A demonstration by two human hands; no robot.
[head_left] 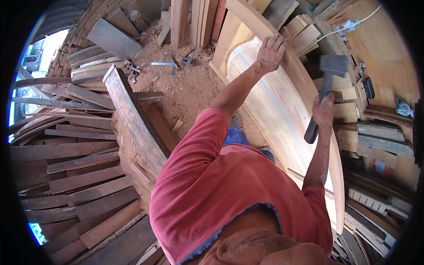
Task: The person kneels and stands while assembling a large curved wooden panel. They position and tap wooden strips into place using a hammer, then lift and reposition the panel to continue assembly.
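A large wooden panel door [282, 115] stands on its edge at my right, pale inside a thick frame. My left hand [271, 54] lies on the upper edge of the frame's long rail [300, 75], fingers stretched out. In my right hand [323, 110] is a mallet [334, 65], gripped round its dark handle. Its blocky grey head is raised beyond the rail and a little blurred. The mallet is apart from the wood.
Stacked boards [75, 163] fill the left side, beside a long worn plank [137, 115]. On the shaving-covered floor [185, 84] lie a try square [163, 64] and a hand plane [187, 60]. Wood blocks [346, 112] and a plywood sheet [388, 53] stand at the right.
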